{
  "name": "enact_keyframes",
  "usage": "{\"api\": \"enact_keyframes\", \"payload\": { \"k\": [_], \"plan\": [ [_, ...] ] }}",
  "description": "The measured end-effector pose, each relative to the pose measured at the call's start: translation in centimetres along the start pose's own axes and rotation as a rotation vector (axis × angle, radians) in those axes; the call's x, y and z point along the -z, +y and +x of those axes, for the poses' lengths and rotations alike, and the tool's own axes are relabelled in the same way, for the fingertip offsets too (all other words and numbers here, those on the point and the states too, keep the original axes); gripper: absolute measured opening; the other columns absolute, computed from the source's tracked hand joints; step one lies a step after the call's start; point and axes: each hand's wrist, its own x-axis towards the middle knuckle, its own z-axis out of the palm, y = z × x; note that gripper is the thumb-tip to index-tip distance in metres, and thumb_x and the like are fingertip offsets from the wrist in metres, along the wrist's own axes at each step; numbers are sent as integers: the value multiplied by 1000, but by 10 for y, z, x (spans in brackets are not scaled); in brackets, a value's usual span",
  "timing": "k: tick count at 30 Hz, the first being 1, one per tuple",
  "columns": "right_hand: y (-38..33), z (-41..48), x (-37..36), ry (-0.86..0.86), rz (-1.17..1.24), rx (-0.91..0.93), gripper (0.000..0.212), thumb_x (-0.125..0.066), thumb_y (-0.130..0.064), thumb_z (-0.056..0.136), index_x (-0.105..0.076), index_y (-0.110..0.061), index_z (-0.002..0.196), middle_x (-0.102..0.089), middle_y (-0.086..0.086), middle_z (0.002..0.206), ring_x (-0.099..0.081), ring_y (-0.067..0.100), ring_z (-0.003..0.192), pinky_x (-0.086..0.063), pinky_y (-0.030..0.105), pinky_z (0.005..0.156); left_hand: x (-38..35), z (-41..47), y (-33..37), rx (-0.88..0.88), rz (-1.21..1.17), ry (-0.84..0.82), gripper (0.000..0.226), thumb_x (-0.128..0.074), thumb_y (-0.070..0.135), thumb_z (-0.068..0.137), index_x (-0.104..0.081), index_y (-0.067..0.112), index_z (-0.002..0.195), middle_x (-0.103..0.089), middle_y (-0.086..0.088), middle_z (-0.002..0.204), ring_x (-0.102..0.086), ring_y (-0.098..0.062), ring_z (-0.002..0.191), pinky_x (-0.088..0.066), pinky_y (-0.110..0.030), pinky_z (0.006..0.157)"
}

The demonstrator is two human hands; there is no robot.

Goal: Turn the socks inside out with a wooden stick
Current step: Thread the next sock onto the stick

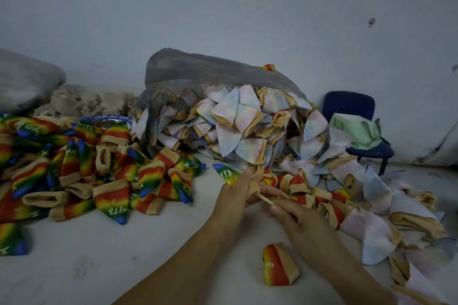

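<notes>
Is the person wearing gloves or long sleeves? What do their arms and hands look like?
No gloves, and no sleeves in view. The left hand and right hand are bare. The left forearm and right forearm are uncovered all the way to the picture's bottom edge. I can see no watch, bracelet or ring.

blue chair [352, 105] standing at right against the white wall [223, 7]; pale green bundle [357, 129] lying on its seat; grey plastic bag [198, 69] slumping at centre; beige fluffy heap [81, 101] sitting beside a grey sack [24, 77] at left.
</notes>
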Motion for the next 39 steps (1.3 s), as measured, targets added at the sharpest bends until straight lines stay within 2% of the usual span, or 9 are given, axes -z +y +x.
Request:
{"api": "enact_keyframes", "payload": {
  "k": [6,10,15,20,24,27,32,35,39],
  "plan": [
    [8,5,19,8,-330,156,24,-42,-43,96,-62,-44,109,-59,-22,97,-50,-2,89,-38,12,71,6,-2,0,64,-93,-27,56,-40,39,102,-79,20,67,-76,-9,104,-69,-19,107,-43,-37,108],
    [7,7,9,54,-295,166,25,-43,-38,97,-63,-41,112,-60,-19,98,-49,-2,88,-35,11,69,2,-5,4,80,-186,-55,64,-34,40,104,-75,17,60,-75,-11,108,-69,-20,107,-50,-27,91],
    [0,6,-14,134,-232,105,27,-37,-43,98,-60,-45,112,-59,-24,99,-51,-5,85,-34,8,63,1,-1,4,36,-173,-47,65,-28,41,107,-80,17,75,-74,-10,112,-68,-22,111,-47,-37,103],
    [12,7,-4,152,-311,76,30,-39,-42,98,-61,-39,118,-62,-18,107,-47,-5,87,-34,8,67,0,1,-3,53,-106,54,46,-55,56,87,-80,18,98,-76,-3,104,-70,-15,103,-54,-28,89],
    [16,9,3,203,-292,73,29,-43,-36,97,-66,-28,111,-64,-10,99,-54,5,89,-34,18,72,8,5,-3,65,-148,132,46,-68,56,70,-75,23,101,-77,4,99,-71,-7,90,-53,-21,73],
    [17,8,6,220,-261,45,28,-45,-36,97,-67,-26,112,-63,-11,98,-54,4,88,-34,14,70,11,5,-3,80,-172,146,41,-71,55,66,-74,20,87,-73,3,80,-65,-10,70,-49,-22,68],
    [14,6,4,153,-210,11,26,-44,-39,97,-65,-32,110,-57,-19,84,-51,-1,76,-33,10,61,12,6,-3,42,-163,170,39,-75,62,58,-66,25,65,-43,3,59,-36,-9,55,-34,-21,56],
    [13,5,3,126,-203,13,24,-44,-41,97,-66,-32,101,-57,-19,72,-53,0,67,-40,19,57,13,6,-2,43,-82,195,48,-70,71,56,-65,26,70,-43,10,53,-36,-5,49,-33,-18,50],
    [10,4,5,58,-191,20,21,-44,-42,96,-63,-33,91,-64,-7,74,-57,5,68,-49,30,65,12,6,-3,-5,58,270,44,-54,79,63,-65,38,51,-52,16,48,-47,3,44,-36,-24,59]
  ]
}}
